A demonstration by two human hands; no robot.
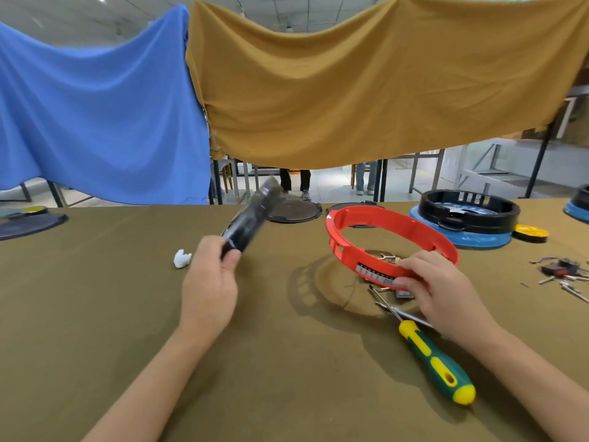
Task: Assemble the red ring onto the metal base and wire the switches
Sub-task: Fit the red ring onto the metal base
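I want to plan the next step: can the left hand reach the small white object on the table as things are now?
Probably not yet. The white object lies bare just beside the left hand, with nothing between, but that hand already grips a blurred black part.

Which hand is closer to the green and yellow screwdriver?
Right. The right hand grips the red ring just above the screwdriver; the left hand is far off to its left.

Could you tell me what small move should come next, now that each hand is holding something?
Probably bring the blurred dark part in the left hand across toward the red ring. The right hand grips the ring's near rim and tilts it up off the table, so its opening is free. What the dark part is cannot be told through the blur.
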